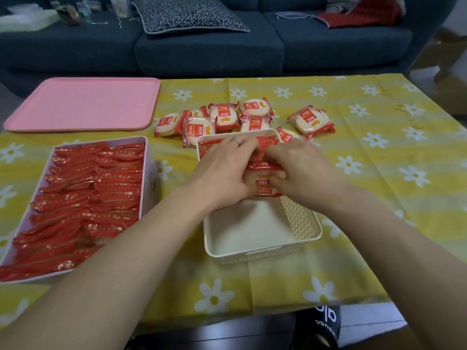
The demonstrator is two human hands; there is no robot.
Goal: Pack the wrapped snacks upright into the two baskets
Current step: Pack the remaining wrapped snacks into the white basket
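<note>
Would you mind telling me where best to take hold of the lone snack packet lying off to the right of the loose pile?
Probably pinch the snack packet by its two long edges from above. It lies flat on the tablecloth, apart from the pile, so its sides look open, and turning it upright for the white basket should be easy.

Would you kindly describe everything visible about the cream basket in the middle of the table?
The cream basket is rectangular, seemingly plastic, with perforated weave-pattern walls and a smooth rim. It sits on the flowered yellow tablecloth. Its far half holds upright red-wrapped snacks; its near half is bare. The left hand and right hand reach in, fingers on the snacks.
</note>
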